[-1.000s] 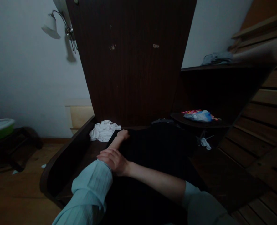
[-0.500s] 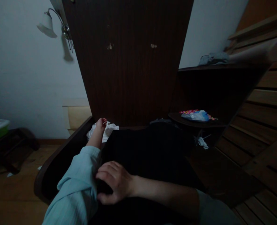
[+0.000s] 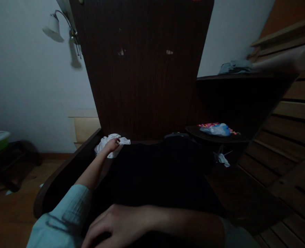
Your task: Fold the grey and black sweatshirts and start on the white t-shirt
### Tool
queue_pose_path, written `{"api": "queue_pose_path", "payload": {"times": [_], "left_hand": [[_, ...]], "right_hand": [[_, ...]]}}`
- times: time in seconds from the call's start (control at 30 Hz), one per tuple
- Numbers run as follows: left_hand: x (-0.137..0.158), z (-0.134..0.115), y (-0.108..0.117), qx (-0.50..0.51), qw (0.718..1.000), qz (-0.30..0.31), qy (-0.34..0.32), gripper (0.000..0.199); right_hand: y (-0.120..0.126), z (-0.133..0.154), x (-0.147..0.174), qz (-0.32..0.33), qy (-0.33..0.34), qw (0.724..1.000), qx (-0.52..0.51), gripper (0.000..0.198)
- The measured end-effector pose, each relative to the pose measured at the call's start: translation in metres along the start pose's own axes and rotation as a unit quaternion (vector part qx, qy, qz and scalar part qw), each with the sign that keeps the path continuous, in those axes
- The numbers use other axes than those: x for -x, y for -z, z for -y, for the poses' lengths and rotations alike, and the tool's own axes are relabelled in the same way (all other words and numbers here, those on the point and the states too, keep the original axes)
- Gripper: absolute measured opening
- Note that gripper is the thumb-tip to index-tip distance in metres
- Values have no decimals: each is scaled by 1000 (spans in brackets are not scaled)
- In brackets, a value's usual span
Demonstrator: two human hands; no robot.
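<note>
My left hand (image 3: pixel 113 144) reaches far forward over a crumpled white cloth (image 3: pixel 102 144) at the far left corner of the seat or bed. Its fingers are curled together, and what they hold, if anything, is too small to make out. Close to me, my right hand (image 3: pixel 111 224) is bent loosely in front of my left sleeve, with a gap between thumb and fingers and nothing visible in it. Its fingertips run out of the picture at the bottom. A large black cloth (image 3: pixel 157 175) spreads between and beyond my arms, its folds lost in the dark.
A dark wooden armrest (image 3: pixel 61 172) borders the left side, and a tall dark panel (image 3: pixel 144 86) rises behind. To the right, a small shelf (image 3: pixel 219 138) carries a plastic bag (image 3: pixel 218 130). Wooden slats (image 3: pixel 294 110) stand at far right. A wall lamp (image 3: pixel 53 29) hangs upper left.
My left hand has dropped slightly and turned over the white cloth, while its forearm swung left. My right hand has moved down and towards me, off the left sleeve.
</note>
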State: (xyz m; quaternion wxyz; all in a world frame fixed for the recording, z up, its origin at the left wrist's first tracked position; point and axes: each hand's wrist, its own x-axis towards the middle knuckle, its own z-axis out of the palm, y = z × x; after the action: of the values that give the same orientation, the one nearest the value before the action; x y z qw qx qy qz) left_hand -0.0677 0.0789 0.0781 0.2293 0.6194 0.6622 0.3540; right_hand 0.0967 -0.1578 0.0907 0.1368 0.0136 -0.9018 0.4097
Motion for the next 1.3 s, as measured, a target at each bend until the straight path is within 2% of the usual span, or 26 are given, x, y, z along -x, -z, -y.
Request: {"api": "queue_pose_path", "payload": {"times": [0.07,0.1,0.13,0.2,0.27,0.33,0.43,0.57,0.7,0.87,1.07,1.13,1.2,1.3], "left_hand": [[7,-2,-10,-59,995,50,-64,26],[9,-4,-15,-107,985,79,-108,29],[10,-6,-20,-161,970,106,-151,30],[10,-9,-31,-256,932,146,-211,28],[7,-9,-39,-291,920,157,-211,21],[2,-6,-46,-294,925,152,-187,13],[-4,2,-49,-303,930,139,-156,8],[-6,9,-43,-308,935,110,-135,9],[-3,12,-31,-314,938,79,-126,12],[11,16,-33,-323,938,22,-127,19],[41,7,-60,-315,934,-101,-137,40],[50,1,-71,-303,938,-96,-139,36],[59,0,-80,-301,945,-50,-118,32],[69,5,-90,-317,942,-19,-112,40]], "right_hand": [[24,-19,11,-101,-46,994,4,11],[38,-33,18,-175,-98,979,23,12],[52,-48,26,-239,-163,956,52,13],[74,-82,44,-347,-290,881,142,13],[87,-112,62,-378,-386,817,202,14],[88,-133,77,-357,-447,787,232,25],[77,-148,88,-341,-454,782,258,29],[60,-151,89,-371,-374,807,266,9],[58,-157,89,-416,-326,825,202,17],[62,-169,92,-483,-349,785,168,16],[62,-165,91,-473,-411,757,187,18],[62,-162,91,-470,-425,747,200,19],[62,-161,90,-469,-434,740,209,18],[62,-163,91,-484,-436,731,204,15]]}}
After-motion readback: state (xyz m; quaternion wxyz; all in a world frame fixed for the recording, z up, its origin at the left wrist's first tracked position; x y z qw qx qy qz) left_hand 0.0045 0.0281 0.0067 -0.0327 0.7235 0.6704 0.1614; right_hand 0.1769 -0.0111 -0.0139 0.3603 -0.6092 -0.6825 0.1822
